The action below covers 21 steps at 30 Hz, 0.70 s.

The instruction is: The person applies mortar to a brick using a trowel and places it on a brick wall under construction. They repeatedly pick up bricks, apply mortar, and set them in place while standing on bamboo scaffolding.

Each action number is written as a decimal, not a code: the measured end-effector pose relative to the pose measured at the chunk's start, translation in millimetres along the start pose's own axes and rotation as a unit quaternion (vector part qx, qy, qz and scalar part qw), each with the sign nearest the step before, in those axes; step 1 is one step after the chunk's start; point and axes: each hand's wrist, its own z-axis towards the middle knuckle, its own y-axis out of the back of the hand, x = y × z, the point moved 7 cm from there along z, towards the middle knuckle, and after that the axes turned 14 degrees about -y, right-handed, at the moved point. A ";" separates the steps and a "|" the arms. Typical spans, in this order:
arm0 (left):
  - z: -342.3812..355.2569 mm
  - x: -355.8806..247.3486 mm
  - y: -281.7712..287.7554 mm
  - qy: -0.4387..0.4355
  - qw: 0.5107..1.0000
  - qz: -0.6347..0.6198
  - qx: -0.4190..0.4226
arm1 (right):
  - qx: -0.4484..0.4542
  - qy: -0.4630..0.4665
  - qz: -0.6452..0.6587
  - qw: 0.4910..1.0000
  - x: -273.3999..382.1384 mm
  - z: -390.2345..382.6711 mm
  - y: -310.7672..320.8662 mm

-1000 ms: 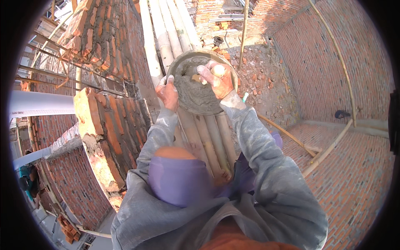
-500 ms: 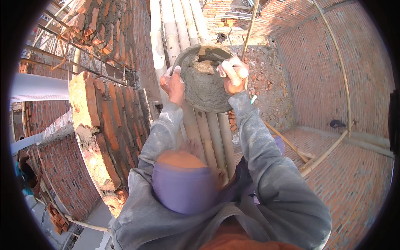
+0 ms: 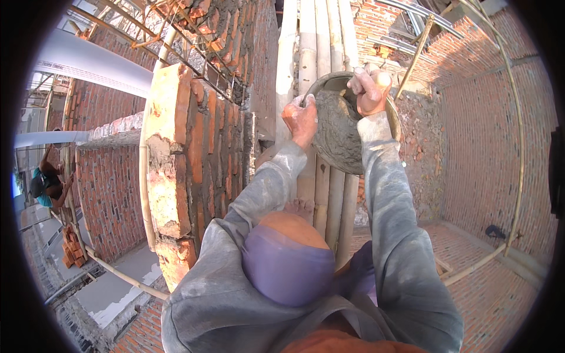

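My left hand (image 3: 299,120) grips the left rim of a round bucket (image 3: 395,132) of wet grey mortar (image 3: 335,138). At the bucket's upper right, my right hand (image 3: 371,93) is curled closed on the rim, with mortar smears on the fingers. The bucket is over a walkway of pale bamboo poles (image 3: 306,53); whether it rests on them or is lifted off is unclear. My knee (image 3: 291,259) in purple shorts is bent below, between my forearms, and part of a bare foot (image 3: 297,207) shows on the poles.
A half-built brick wall (image 3: 200,153) runs close along my left. Steel rebar (image 3: 176,41) lies above it. A co-worker (image 3: 50,185) is among bamboo supports at the far left, above stacked bricks (image 3: 73,247). On the right, brick walls (image 3: 482,147) drop to rubble below, with bamboo poles (image 3: 518,176) across.
The view has turned, so the wall and walkway sit farther right in it. The bucket and both my hands have shifted right in view, still gripping, and the bucket appears more steeply tilted.
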 end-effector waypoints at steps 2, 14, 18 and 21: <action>2.5 -3.2 2.7 0.002 0.999 0.036 -0.007 | 0.078 0.034 -0.262 0.961 -37.7 -29.0 -7.8; -2.1 2.1 0.2 0.002 0.999 -0.031 0.014 | 0.006 0.065 -0.013 0.998 120.7 -91.4 -27.3; 2.5 -1.8 2.8 0.020 1.000 -0.015 0.001 | -0.077 -0.033 -0.187 0.979 47.8 -85.7 -15.4; 0.4 -2.6 3.2 0.046 0.999 0.020 0.020 | -0.113 0.036 -0.108 0.987 69.7 -89.6 4.0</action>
